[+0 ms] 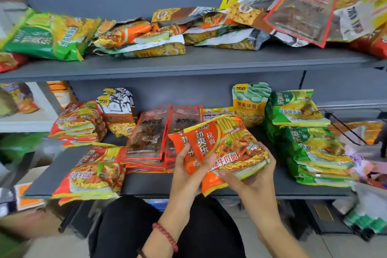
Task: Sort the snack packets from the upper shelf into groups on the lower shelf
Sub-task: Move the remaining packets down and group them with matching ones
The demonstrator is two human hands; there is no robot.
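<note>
Both hands hold two orange noodle packets [224,144] stacked together above the lower shelf [146,184]. My left hand [188,174] grips their left edge with the thumb on top. My right hand [253,176] grips the right corner from below. The lower shelf carries groups: red noodle packets [92,172] at left, dark red-edged packets [150,132] in the middle, green noodle packets [310,138] at right, bean pouches [249,102] behind. The upper shelf [209,60] holds a mixed heap of packets [209,25].
A second red noodle stack [77,121] and white nut pouches [117,107] sit at the lower shelf's back left. Green packets [48,35] lie on the upper shelf's left. My black-clad knees [129,228] are below the shelf. Loose packets lie on the floor at right [364,216].
</note>
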